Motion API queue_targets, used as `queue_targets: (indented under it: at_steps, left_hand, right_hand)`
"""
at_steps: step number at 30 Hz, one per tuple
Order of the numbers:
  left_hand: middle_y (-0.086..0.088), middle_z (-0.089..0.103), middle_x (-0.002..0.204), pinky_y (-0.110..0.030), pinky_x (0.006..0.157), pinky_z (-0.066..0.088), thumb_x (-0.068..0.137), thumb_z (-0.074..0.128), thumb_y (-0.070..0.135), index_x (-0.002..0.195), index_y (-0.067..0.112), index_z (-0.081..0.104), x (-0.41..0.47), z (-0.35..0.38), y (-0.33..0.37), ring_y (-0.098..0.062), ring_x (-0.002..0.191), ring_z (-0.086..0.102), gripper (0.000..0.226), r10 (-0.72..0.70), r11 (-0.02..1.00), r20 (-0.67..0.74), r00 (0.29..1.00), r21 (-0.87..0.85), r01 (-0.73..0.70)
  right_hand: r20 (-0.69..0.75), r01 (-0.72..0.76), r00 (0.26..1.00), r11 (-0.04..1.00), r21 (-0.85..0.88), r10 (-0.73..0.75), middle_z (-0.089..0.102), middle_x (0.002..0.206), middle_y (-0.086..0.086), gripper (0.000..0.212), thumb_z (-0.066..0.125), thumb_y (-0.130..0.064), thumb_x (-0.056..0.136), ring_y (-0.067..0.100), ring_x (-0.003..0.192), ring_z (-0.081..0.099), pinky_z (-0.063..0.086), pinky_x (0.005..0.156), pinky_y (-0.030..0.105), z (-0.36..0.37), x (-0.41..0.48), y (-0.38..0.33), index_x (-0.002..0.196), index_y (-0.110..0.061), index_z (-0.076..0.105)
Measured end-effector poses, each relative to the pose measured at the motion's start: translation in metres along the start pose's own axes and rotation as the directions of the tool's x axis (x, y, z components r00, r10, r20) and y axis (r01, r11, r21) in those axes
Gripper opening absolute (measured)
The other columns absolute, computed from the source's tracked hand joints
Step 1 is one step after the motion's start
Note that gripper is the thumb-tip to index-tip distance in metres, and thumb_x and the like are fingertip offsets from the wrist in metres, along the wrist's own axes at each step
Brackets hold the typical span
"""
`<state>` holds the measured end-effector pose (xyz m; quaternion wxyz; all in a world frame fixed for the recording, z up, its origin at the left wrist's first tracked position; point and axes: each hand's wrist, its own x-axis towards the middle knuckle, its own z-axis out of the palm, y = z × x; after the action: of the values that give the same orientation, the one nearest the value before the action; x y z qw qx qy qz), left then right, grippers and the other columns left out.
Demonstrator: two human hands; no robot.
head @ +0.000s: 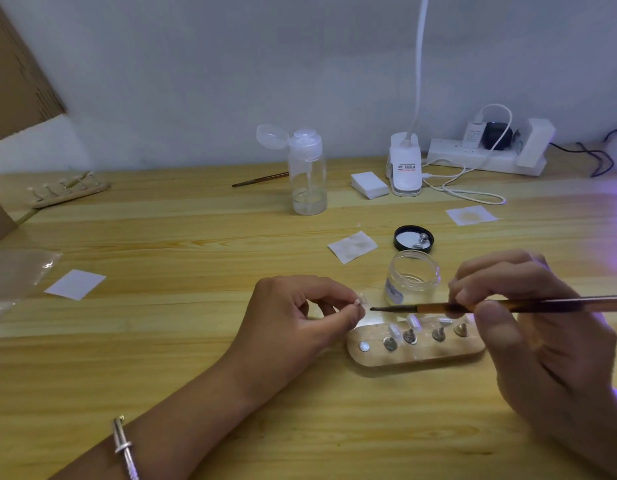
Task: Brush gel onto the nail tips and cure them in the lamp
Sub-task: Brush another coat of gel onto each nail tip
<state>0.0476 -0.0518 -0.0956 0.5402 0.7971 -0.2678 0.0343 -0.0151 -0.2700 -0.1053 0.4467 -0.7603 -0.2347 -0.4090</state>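
Note:
My left hand [300, 313] pinches a small clear nail tip [360, 301] between thumb and fingertips, just left of the brush. My right hand [528, 317] grips a thin wooden gel brush [438, 308] held level, its dark bristle tip pointing left and almost touching the nail tip. Below the brush lies a wooden oval holder [418, 355] with several metal stands carrying clear nail tips; its leftmost spot shows only a white disc. An open clear gel jar [412, 277] stands behind the holder, with its black lid [413, 238] beyond it.
A clear pump bottle [307, 174] stands at the back centre, a second brush [260, 180] to its left. A white clip lamp [405, 168], wipe pad stack [369, 185], power strip [483, 157] and loose wipes [352, 246] lie at the right back. Another nail holder [68, 192] sits far left.

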Motion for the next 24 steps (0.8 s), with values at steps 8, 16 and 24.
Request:
queue_targets:
  at_steps: [8, 16, 24]
  left_hand:
    - [0.014, 0.073, 0.07, -0.033, 0.053, 0.04, 0.074, 0.076, 0.023, 0.071, 0.031, 0.076, 0.0005, 0.0005, -0.0008, -0.007, 0.062, 0.062, 0.009, -0.01, 1.0, -0.024, 1.0, 0.009, 0.01]
    - [0.013, 0.074, 0.07, -0.033, 0.052, 0.039, 0.076, 0.076, 0.025, 0.074, 0.033, 0.076, 0.0012, 0.0017, -0.0013, -0.013, 0.063, 0.065, 0.008, -0.006, 1.0, -0.036, 0.999, 0.002, 0.006]
    - [0.015, 0.074, 0.072, -0.042, 0.052, 0.041, 0.077, 0.074, 0.033, 0.082, 0.039, 0.074, 0.0017, 0.0006, -0.001, -0.028, 0.064, 0.064, 0.008, 0.005, 1.0, -0.041, 0.999, 0.01, -0.005]
  right_hand:
    - [0.027, -0.021, 0.999, 1.0, -0.003, 0.021, 0.063, 0.094, -0.007, 0.02, 0.048, -0.035, 0.104, 0.029, 0.09, 0.06, 0.044, 0.075, 0.051, 0.0026, -0.0004, 0.0017, 0.099, -0.02, 0.06]
    - [-0.003, -0.02, 1.0, 1.0, -0.021, 0.02, 0.063, 0.094, -0.002, 0.017, 0.051, -0.033, 0.103, 0.035, 0.087, 0.061, 0.044, 0.073, 0.054, 0.0039, -0.0001, 0.0014, 0.1, -0.02, 0.061]
    - [-0.031, -0.009, 0.999, 1.0, 0.029, 0.01, 0.064, 0.097, -0.007, 0.013, 0.051, -0.034, 0.104, 0.032, 0.089, 0.062, 0.045, 0.072, 0.053, 0.0023, -0.0017, -0.0005, 0.103, -0.028, 0.062]
